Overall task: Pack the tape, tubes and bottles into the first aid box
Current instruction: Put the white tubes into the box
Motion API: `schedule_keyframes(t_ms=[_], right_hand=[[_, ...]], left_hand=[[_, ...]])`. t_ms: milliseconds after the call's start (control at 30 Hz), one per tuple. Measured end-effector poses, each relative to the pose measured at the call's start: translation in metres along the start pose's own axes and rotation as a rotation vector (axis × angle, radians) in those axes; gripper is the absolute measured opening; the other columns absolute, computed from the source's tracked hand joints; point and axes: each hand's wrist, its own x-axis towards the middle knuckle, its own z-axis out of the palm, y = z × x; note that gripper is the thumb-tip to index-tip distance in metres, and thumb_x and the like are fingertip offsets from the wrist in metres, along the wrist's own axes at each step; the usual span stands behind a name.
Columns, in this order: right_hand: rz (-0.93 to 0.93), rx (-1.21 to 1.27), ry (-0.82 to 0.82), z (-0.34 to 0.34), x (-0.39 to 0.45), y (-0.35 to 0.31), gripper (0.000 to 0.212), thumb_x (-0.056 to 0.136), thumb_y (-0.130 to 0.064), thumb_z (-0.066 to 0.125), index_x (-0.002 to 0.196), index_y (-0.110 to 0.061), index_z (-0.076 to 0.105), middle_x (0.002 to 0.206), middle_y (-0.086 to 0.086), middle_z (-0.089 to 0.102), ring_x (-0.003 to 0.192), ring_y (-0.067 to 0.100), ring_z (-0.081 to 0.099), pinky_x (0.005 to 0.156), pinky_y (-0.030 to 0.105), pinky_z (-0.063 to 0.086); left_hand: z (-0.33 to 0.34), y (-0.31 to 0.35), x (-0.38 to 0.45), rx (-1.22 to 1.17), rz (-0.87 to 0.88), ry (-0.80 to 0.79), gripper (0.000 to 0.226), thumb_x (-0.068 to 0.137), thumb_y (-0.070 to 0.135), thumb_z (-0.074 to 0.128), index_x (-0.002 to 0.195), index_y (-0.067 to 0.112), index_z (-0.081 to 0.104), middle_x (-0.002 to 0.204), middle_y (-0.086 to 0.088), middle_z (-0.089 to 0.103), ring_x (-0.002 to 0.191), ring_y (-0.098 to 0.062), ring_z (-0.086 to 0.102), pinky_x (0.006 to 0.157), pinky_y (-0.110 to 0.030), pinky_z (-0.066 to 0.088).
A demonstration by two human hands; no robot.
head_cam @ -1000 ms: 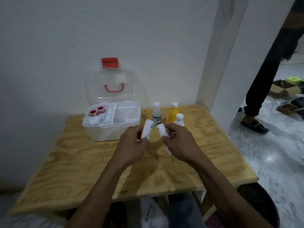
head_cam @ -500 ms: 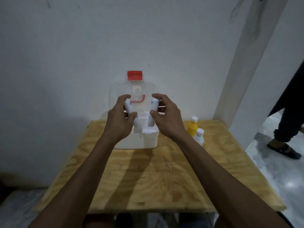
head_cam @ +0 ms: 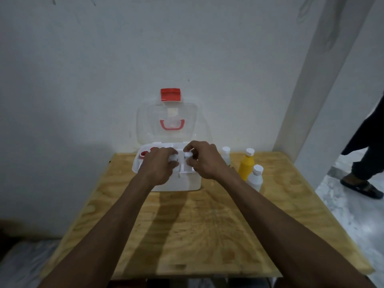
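Note:
The white first aid box (head_cam: pixel 178 183) stands open at the back of the wooden table (head_cam: pixel 207 225), its clear lid (head_cam: pixel 166 115) with a red latch leaning on the wall. My left hand (head_cam: pixel 161 166) grips a white tube (head_cam: pixel 174 157) over the box's middle. My right hand (head_cam: pixel 202 160) grips a second white tube (head_cam: pixel 188 155) just beside it, above the right compartment. Red-cored tape rolls (head_cam: pixel 143 153) lie in the box's left compartment. Right of the box stand a white bottle (head_cam: pixel 226 154), a yellow bottle (head_cam: pixel 246 164) and another white bottle (head_cam: pixel 256 177).
A white wall rises behind the table and a white pillar (head_cam: pixel 324 80) stands at the right. Another person's leg and sandalled foot (head_cam: pixel 362 183) are on the marble floor at the far right.
Both hands have carried the tubes from the table's middle up to the box and lowered them over its compartments. The view has shifted, so the box sits more central.

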Motion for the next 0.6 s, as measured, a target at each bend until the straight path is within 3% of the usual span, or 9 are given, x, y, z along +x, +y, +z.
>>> schedule_keyframes(t_ms=[200,433,600], right_hand=[[0.017,-0.050,-0.128,0.002,0.003,-0.004,0.036,0.087,-0.005,0.068,0.122,-0.010,0.063,0.121,0.013,0.066,0.101,0.026,0.065,0.082,0.031,0.055],[0.045,-0.048,-0.252,-0.003,0.002,-0.011,0.054,0.086,0.001,0.064,0.137,-0.012,0.049,0.121,0.012,0.068,0.112,0.024,0.063,0.096,0.037,0.051],[0.065,-0.022,-0.251,-0.001,0.000,-0.014,0.054,0.086,0.002,0.063,0.136,-0.014,0.050,0.123,0.011,0.068,0.112,0.024,0.065,0.095,0.035,0.052]], left_hand=[[0.008,-0.007,0.000,0.153,-0.014,-0.078,0.035,0.095,0.026,0.056,0.130,0.023,0.060,0.129,-0.008,0.063,0.123,-0.030,0.050,0.105,-0.048,0.031],[-0.001,-0.009,-0.008,0.165,0.009,-0.178,0.038,0.099,0.028,0.049,0.137,0.025,0.053,0.145,-0.007,0.051,0.137,-0.030,0.038,0.111,-0.050,0.021],[-0.005,-0.008,-0.012,0.102,-0.011,-0.199,0.041,0.099,0.032,0.050,0.139,0.024,0.050,0.147,-0.006,0.049,0.138,-0.030,0.037,0.115,-0.052,0.017]])
